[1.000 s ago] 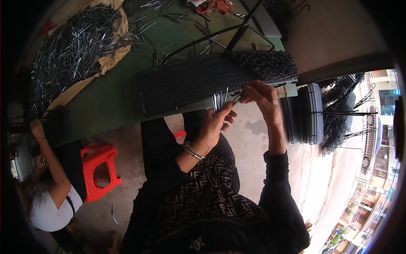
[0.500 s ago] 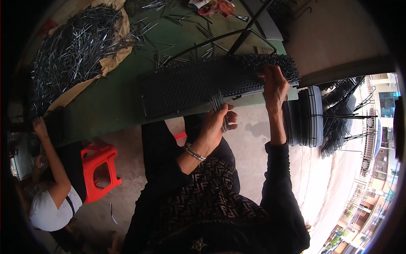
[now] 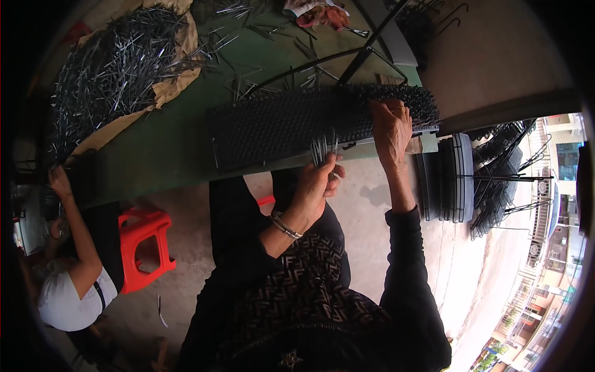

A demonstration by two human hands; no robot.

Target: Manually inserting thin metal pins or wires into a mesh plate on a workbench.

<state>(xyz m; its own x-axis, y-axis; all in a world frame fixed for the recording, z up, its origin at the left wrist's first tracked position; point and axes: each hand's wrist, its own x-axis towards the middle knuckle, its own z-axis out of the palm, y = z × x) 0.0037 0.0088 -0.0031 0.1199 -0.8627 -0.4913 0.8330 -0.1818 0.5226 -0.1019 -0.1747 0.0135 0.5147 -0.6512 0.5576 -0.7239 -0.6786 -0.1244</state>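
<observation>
A long black panel with rows of small holes point(image 3: 260, 133) lies along the near edge of the green table. Dark pin ends point(image 3: 423, 102) bristle from its right part. In front of the panel, my left hand point(image 3: 315, 186) is closed around a small bundle of thin metal rods point(image 3: 319, 152), their tips fanned upward. Over the panel's right half is my right hand point(image 3: 393, 130), fingers pinched together at the row where the pins end. Whatever sits between those fingertips is hidden.
A big heap of metal rods point(image 3: 118, 68) rests on brown paper at the left, with more rods scattered over the green table point(image 3: 149, 170). A black metal frame point(image 3: 356, 59) stands behind the panel. Curved grey racks point(image 3: 458, 177) are at right. A co-worker point(image 3: 80, 273) sits by a red stool point(image 3: 149, 248).
My right hand has shifted a little left along the panel. The rods in my left hand now stand more upright and spread apart.
</observation>
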